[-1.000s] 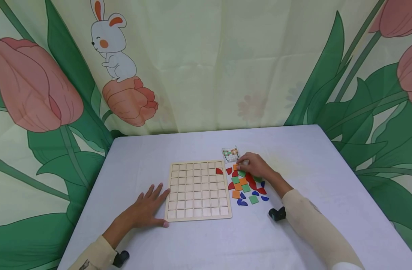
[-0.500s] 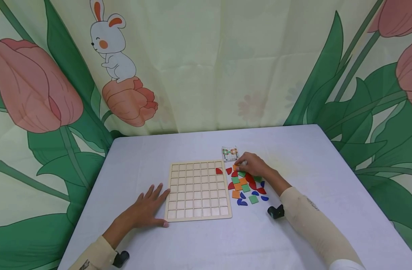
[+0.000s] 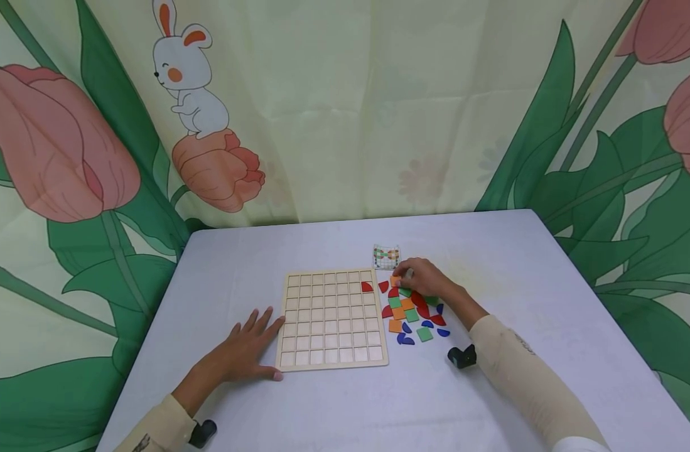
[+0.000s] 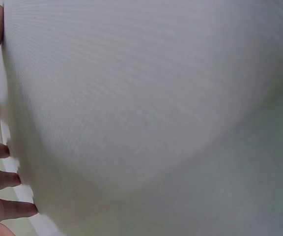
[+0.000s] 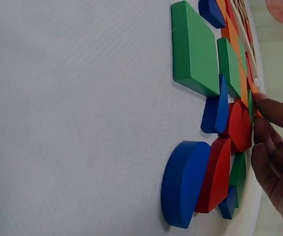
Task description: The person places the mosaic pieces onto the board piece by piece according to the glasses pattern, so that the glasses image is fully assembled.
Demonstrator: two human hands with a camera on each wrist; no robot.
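Orange tile (image 3: pixel 394 281) is pinched by the right hand (image 3: pixel 424 277); the left hand (image 3: pixel 244 353), spread, touches the board (image 3: pixel 331 326).

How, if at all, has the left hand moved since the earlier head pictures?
No: against the wooden board, the left hand shows no visible shift in any direction.

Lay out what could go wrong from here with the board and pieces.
The right hand pinches an orange square close to a green piece; lifting it might nudge that neighbour. The left hand rests at the left edge of the board; a push could shift the board and perhaps jostle the red piece on it.
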